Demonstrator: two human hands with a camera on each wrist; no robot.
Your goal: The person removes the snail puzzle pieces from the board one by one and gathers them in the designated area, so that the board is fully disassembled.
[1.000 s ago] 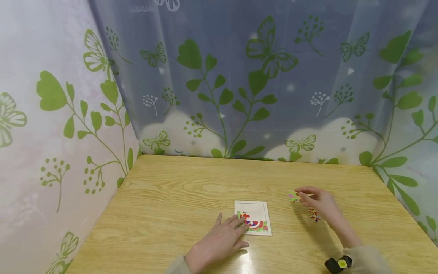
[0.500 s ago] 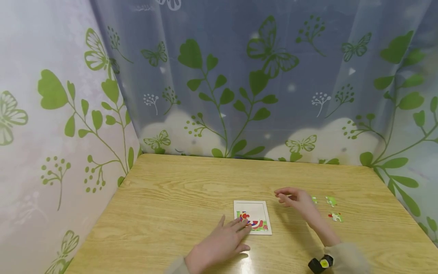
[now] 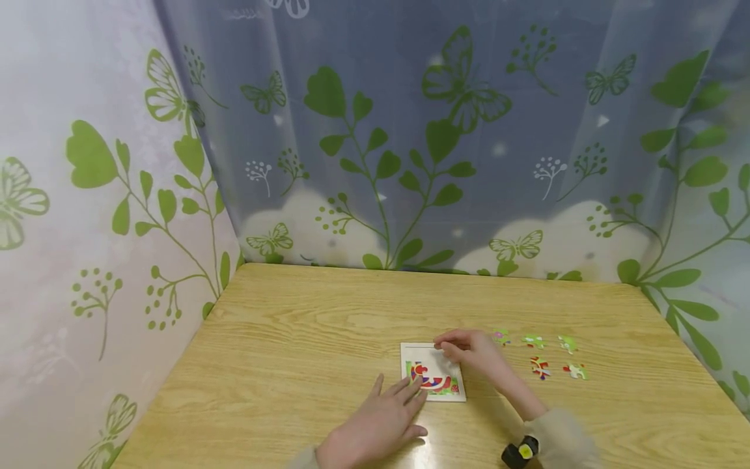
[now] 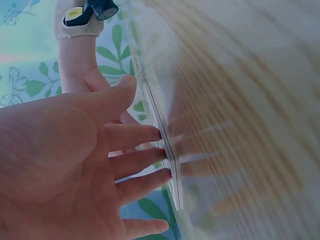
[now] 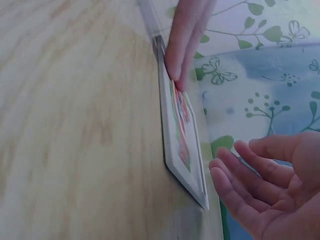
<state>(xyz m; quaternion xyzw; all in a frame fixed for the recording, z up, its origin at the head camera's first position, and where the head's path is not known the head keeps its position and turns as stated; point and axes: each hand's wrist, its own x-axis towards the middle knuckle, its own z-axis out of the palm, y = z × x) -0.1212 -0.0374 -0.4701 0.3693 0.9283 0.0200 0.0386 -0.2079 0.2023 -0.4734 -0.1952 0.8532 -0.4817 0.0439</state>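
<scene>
A white square puzzle tray (image 3: 432,398) lies on the table, its lower part filled with joined pieces (image 3: 435,384) in red, white, blue and green; the upper part shows bare white. My left hand (image 3: 381,417) rests on its lower left, fingers spread and straight; in the left wrist view the left hand's fingertips (image 4: 165,152) meet the tray's edge. Over the tray's upper right hovers my right hand (image 3: 469,348), fingers loosely bent. In the right wrist view no piece shows in the right hand (image 5: 275,185).
Right of the tray lie several loose jigsaw pieces, among them a pink-and-green piece (image 3: 500,337), a red-and-blue piece (image 3: 540,368) and a white-and-green piece (image 3: 575,371). The wooden table (image 3: 281,365) ends at a leaf-and-butterfly curtain (image 3: 375,163).
My right hand has moved left from the loose pieces to above the tray, uncovering those pieces. My left hand has stayed on the tray's lower left.
</scene>
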